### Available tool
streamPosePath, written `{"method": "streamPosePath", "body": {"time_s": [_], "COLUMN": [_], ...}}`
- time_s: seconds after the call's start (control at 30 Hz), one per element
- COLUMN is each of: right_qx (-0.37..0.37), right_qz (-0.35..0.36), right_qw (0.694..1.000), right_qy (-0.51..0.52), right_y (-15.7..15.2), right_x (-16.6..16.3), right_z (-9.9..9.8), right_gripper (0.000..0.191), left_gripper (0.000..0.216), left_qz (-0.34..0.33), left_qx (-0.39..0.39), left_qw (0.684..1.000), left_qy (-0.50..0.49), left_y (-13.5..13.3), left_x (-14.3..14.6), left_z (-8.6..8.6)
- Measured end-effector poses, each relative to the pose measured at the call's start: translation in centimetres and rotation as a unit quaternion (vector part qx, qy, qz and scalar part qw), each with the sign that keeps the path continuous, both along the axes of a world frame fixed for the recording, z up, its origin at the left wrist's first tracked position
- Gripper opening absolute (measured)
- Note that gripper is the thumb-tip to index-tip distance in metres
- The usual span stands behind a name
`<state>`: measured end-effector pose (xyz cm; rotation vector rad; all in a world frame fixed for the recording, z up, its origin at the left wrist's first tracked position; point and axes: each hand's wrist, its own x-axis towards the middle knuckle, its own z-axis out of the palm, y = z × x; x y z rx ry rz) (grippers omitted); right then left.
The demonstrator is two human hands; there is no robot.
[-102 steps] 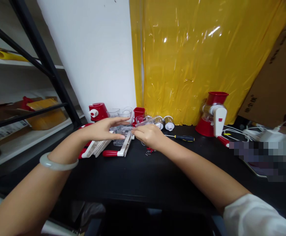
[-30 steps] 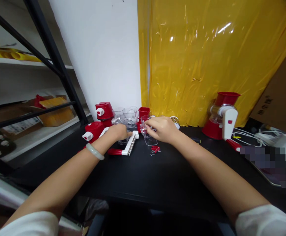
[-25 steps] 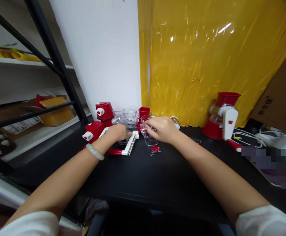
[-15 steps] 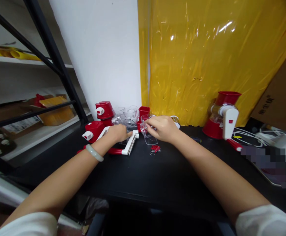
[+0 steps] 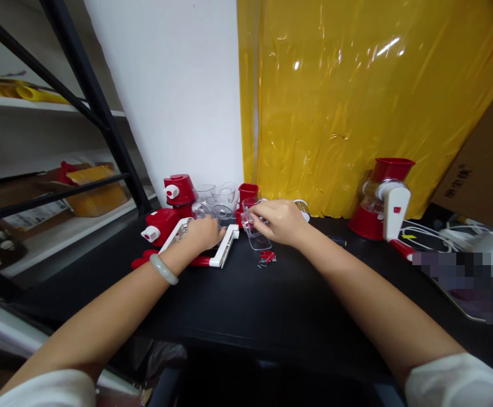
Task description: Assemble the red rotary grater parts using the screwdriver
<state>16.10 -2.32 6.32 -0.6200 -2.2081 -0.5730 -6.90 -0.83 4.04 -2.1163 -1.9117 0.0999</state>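
Observation:
My right hand has its fingers curled around the upper edge of a clear plastic grater housing, which stands on the black table. My left hand reaches over white crank handles with red grips, close to several clear plastic parts. Its thumb points right, while the other fingers are hidden behind the hand, so I cannot see what they touch. In front of the clear housing lies a small heap of red pieces with loose screws.
Red bases with white knobs stand at the left, beside a red hopper. An assembled red-and-white drum grater stands at the right, near white cables. A metal drum lies behind my right hand. Black-framed shelves flank the left.
My left hand has shifted slightly toward the clear parts at the back, and its thumb has moved off the white handle's end. My right hand stays at the clear housing.

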Motion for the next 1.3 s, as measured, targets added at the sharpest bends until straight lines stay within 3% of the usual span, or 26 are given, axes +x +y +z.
{"method": "streamPosePath", "body": {"time_s": [0.13, 0.27, 0.3, 0.4, 0.47, 0.6, 0.77, 0.93, 1.03, 1.17, 1.23, 1.3], "right_qx": [-0.015, -0.054, -0.069, -0.141, -0.198, -0.222, -0.21, -0.207, -0.211, -0.243, -0.27, -0.304], "right_qz": [-0.01, -0.031, -0.04, -0.089, -0.11, -0.131, -0.123, -0.111, -0.114, -0.069, -0.028, 0.034], "right_qw": [1.0, 0.997, 0.996, 0.985, 0.973, 0.963, 0.963, 0.961, 0.958, 0.949, 0.941, 0.932], "right_qy": [0.015, 0.045, 0.05, 0.053, 0.046, 0.076, 0.116, 0.145, 0.156, 0.19, 0.201, 0.197], "right_y": [0.0, 0.7, 1.0, 2.3, 3.1, 4.0, 4.0, 4.1, 4.1, 3.7, 3.3, 2.9], "right_x": [0.4, 1.3, 1.5, 1.8, 1.7, 1.2, 1.0, 0.8, 1.2, 3.7, 5.9, 8.2], "right_z": [0.4, 1.1, 1.1, -0.1, -1.3, -2.9, -2.7, -2.4, -1.4, 1.8, 3.6, 5.0], "right_gripper": [0.031, 0.027, 0.03, 0.068, 0.079, 0.072, 0.061, 0.054, 0.053, 0.05, 0.051, 0.053], "left_gripper": [0.059, 0.054, 0.052, 0.05, 0.051, 0.051, 0.045, 0.045, 0.045, 0.046, 0.06, 0.09], "left_qz": [-0.001, 0.013, 0.021, 0.027, 0.019, 0.001, -0.002, -0.005, -0.02, -0.086, -0.157, -0.233], "left_qx": [0.011, 0.055, 0.07, 0.103, 0.124, 0.146, 0.192, 0.2, 0.189, 0.171, 0.146, 0.098], "left_qw": [1.0, 0.998, 0.997, 0.994, 0.991, 0.984, 0.969, 0.963, 0.963, 0.95, 0.93, 0.902], "left_qy": [0.002, -0.004, -0.008, -0.03, -0.044, -0.097, -0.154, -0.18, -0.193, -0.249, -0.299, -0.35], "left_y": [0.0, -0.5, -0.7, -2.0, -3.2, -6.3, -9.6, -10.0, -9.4, -8.5, -7.7, -6.3], "left_x": [-0.2, -0.7, -0.8, -0.8, -0.6, -0.2, -0.7, -0.7, -0.3, 0.9, 2.0, 3.8], "left_z": [0.2, 1.8, 2.4, 4.4, 5.5, 6.7, 7.5, 7.7, 7.5, 7.0, 6.5, 5.8]}}
